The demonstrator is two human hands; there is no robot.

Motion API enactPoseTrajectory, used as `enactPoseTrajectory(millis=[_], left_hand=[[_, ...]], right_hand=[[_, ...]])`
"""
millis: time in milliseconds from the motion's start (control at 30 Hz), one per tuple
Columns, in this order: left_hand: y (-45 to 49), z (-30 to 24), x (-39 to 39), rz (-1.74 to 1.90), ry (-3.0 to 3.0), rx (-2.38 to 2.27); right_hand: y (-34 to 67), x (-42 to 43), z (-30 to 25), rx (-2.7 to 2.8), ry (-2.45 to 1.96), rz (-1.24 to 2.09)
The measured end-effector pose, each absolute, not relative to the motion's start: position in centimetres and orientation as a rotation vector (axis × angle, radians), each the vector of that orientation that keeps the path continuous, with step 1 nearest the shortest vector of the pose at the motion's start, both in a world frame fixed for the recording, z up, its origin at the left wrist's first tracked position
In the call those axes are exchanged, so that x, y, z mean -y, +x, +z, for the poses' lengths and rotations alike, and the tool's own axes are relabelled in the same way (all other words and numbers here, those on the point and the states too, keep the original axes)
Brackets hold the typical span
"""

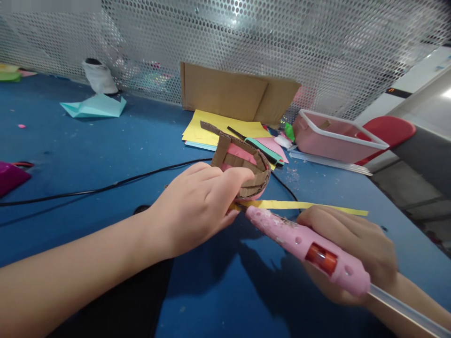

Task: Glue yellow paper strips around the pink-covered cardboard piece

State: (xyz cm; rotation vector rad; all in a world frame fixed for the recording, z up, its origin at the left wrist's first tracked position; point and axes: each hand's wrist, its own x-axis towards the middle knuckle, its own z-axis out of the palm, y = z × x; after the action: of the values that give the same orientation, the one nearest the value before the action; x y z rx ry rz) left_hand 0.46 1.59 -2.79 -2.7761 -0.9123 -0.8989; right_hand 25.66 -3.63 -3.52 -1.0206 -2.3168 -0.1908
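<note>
Grips glue gun (299, 241) in closed right hand (352, 234), tip beside yellow strip (282, 204); clasps cardboard piece (252, 165) in curled left hand (197, 202), thumb over its face, above the bench (88, 155), with yellow paper (229, 120) beyond, toward the far edge.

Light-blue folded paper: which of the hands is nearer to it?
Left. The left hand, gripping the cardboard piece, is right of the folded paper and lower in view; the right hand, holding the pink glue gun, is farther right.
</note>
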Motion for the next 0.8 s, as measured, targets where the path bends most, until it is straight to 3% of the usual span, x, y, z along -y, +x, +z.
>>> enactPoseTrajectory(millis=[300,800], left_hand=[[0.51,-2.73,-1.52,-0.939,-2.801,0.908],[0.22,-2.57,-1.75,-0.986,-2.785,0.793]], right_hand=[[25.72,3.72,-3.32,2.326,-0.943,-0.444],[25.60,3.45,-2.84,2.316,-0.841,-0.484]])
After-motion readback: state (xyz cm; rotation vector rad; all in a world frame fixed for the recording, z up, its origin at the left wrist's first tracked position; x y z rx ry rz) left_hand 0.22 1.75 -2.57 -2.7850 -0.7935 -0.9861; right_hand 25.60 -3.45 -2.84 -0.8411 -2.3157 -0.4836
